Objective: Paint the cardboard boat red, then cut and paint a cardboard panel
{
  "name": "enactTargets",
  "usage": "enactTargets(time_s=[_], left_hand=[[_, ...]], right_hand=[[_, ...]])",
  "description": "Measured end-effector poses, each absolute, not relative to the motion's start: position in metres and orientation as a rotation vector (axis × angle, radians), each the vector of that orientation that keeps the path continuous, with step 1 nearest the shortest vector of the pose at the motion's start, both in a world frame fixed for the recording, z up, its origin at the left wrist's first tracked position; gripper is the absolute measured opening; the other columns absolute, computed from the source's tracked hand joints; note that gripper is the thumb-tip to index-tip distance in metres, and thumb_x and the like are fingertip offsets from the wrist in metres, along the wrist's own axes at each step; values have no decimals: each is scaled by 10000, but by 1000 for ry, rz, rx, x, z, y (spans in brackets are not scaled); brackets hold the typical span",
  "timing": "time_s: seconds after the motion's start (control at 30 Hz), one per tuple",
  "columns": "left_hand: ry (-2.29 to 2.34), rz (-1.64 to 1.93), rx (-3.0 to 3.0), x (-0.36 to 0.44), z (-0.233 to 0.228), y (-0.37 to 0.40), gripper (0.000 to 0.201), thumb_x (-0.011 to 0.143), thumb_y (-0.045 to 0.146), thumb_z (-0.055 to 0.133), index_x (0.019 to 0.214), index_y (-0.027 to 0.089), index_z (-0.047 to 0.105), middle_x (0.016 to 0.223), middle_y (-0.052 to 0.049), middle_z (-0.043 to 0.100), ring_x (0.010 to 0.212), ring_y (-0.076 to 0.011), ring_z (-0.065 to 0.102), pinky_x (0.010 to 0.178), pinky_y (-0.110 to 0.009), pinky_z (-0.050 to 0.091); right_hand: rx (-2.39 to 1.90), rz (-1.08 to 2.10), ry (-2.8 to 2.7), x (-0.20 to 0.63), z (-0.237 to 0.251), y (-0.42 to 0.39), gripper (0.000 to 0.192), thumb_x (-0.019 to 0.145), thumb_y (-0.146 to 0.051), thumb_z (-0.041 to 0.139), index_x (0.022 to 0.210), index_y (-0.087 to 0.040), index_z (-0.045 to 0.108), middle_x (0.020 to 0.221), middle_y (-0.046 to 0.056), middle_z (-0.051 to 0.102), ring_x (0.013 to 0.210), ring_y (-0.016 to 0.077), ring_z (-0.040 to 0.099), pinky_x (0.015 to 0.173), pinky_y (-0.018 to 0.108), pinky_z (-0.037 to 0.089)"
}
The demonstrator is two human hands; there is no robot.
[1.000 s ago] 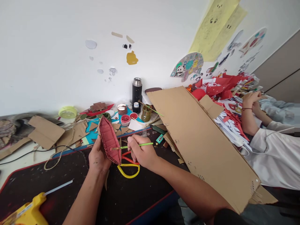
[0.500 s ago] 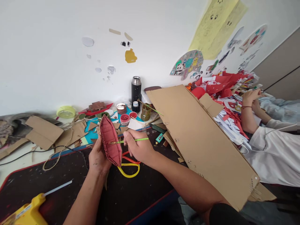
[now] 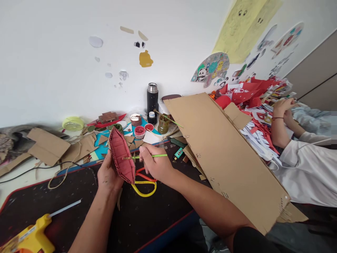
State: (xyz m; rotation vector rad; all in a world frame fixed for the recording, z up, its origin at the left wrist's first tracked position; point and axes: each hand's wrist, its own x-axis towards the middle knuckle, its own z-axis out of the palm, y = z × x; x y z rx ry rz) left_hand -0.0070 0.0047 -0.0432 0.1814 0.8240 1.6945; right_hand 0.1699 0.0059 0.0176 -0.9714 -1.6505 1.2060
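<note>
1. Glue gun: yellow, lay at the near left corner of the dark mat, nozzle aimed right, well apart from both hands.
2. Left hand: fingers clenched around the back of the boat, holding it above the mat.
3. Boat: red-painted corrugated cardboard, leaf-shaped, held on edge with its hollow facing right. Long axis ran from the upper tip, toward the wall, down to the lower tip above the scissors.
4. Scissors: yellow and red handles, lay on the mat beneath the boat and the right hand.
5. Brush: thin, green handle, lay almost level, tip touching the boat's inner face.
6. Right hand: fingers pinched on the brush handle.
7. Paint pots: red, open, behind the hands.
8. Cardboard sheet: large, tilted, just right of the right arm.
9. Risk, judged: wet paint could smear onto the left fingers gripping the rim; a wide elbow move could knock the sheet.
</note>
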Motion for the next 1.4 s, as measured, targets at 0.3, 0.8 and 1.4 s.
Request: enactTargets(time_s=[0.3, 0.8, 1.4], left_hand=[[882, 1715, 168, -8, -51, 10, 309, 1002, 416, 716, 1215, 214, 814, 1169, -72, 860, 1180, -274, 781, 1125, -437, 580], [915, 1710, 140, -5, -45, 10, 274, 1040, 380, 652, 1148, 209, 837, 1058, -56, 865, 977, -228, 811, 1046, -386, 611], [949, 1776, 65, -7, -36, 11, 293, 1074, 347, 596, 1103, 194, 844, 973, -51, 864, 805, -180, 799, 898, -299, 646]], right_hand=[[-918, 1320, -1585, 168, 10, -2, 473, 1133, -583, 474, 825, -237, 568, 487, -81, 488, 401, 117, 524, 469, 221, 406], [-854, 1378, -1555, 167, 12, -11, 409, 1146, -476, 484, 825, -234, 565, 481, -97, 482, 381, 105, 510, 453, 212, 393], [-902, 1410, -1551, 175, 8, -12, 457, 1140, -524, 490, 794, -233, 558, 445, -96, 462, 358, 103, 484, 453, 217, 380]])
